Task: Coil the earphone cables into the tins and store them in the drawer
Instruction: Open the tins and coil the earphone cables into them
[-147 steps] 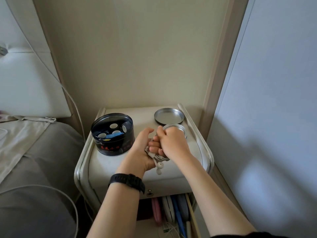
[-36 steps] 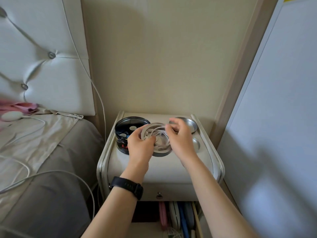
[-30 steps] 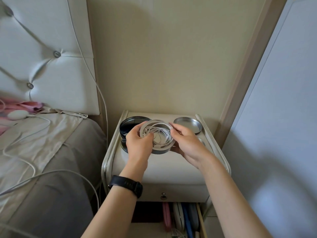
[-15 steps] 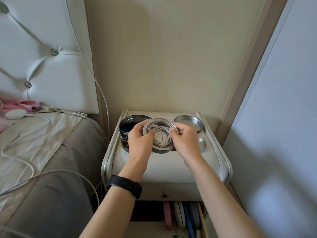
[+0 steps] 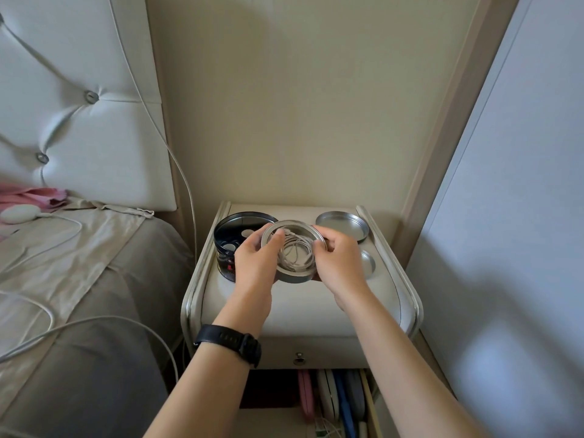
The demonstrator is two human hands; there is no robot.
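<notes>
Tin (image 5: 294, 275): round, silver, lidless, held between both hands over the counter (image 5: 316, 306).
Earphone cable (image 5: 295, 252): white, loosely coiled inside the tin, lying between the two thumbs.
Around: dark round tin (image 5: 227, 230) just behind the left hand; silver lid (image 5: 343, 227) behind the right; another shallow silver piece (image 5: 368, 263) partly hidden by the right hand.
Drawer (image 5: 368, 406): open below the counter, with flat cases standing in it.
Left hand (image 5: 256, 259): curled round the tin's left side, thumb on the rim.
Right hand (image 5: 339, 262): grasping the right side, thumb tip at the rim beside the cable.
</notes>
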